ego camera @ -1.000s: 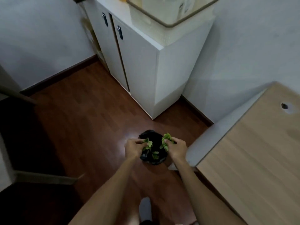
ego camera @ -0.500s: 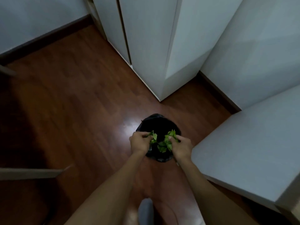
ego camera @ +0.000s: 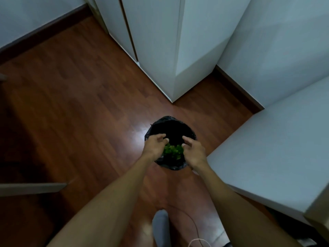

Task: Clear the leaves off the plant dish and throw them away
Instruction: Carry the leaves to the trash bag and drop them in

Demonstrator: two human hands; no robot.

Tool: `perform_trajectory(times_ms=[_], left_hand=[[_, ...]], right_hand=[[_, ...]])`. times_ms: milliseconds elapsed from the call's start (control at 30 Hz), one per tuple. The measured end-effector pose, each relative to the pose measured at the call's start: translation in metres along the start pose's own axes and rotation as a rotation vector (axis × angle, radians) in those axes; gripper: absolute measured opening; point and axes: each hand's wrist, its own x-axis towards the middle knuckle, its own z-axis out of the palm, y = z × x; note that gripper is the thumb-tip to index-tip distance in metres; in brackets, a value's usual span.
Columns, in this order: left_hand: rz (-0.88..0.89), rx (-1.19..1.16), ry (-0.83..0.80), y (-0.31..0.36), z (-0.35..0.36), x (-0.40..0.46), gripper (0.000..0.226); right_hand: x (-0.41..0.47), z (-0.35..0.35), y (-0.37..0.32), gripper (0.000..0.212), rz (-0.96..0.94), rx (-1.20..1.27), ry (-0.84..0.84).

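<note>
Both hands over the mouth of a black-lined bin (ego camera: 170, 127) standing on the reddish-brown wooden floor (ego camera: 74, 104). Left hand (ego camera: 155, 145) at the bin's left rim, fingers spread and loosely curled, holding nothing. Right hand (ego camera: 194, 151) at the right rim, fingers likewise parted and empty, thumb pointing inward toward the other hand. Between the two palms, a loose clump of green leaves (ego camera: 173, 150), seen against the dark inside of the bag (whether in mid-air or already resting on the liner cannot be told). Leaves just beside the fingertips of both hands, not pinched by either. Bare forearms reaching down from the bottom edge of the view toward the bin. White cabinet (ego camera: 160, 41) beyond the bin, its corner pointing toward it; pale wall (ego camera: 276, 50) to the right with a dark skirting board along the floor. Pale flat surface (ego camera: 267, 154) close at the right of the bin, near the right wrist. Grey-socked foot (ego camera: 161, 227) on the floor at the bottom, with a thin pale cable (ego camera: 193, 227) looping beside it
</note>
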Motion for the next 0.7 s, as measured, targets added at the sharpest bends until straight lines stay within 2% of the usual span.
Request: perform_trajectory(times_ms=[200,300,433,500,700], left_hand=[[0.061,0.118,-0.023,0.005,-0.01,-0.015,0.042],[0.093,0.159,-0.013,0.005,-0.019,-0.027,0.029],[0.108,0.122,-0.077,0.017,-0.034,-0.051,0.041],[0.128,0.152,-0.097,0.03,-0.045,-0.066,0.038],[0.233,0.371,-0.095,0.085,-0.089,-0.13,0.04]], right_hand=[[-0.011,-0.003,-0.005,0.044,-0.002,-0.03,-0.025],[-0.021,-0.008,-0.015,0.044,-0.004,-0.035,-0.021],[-0.037,-0.014,-0.033,0.042,-0.046,-0.062,0.0],[-0.048,-0.018,-0.048,0.042,-0.075,-0.068,-0.007],[-0.093,-0.066,-0.108,0.049,-0.225,-0.333,-0.17]])
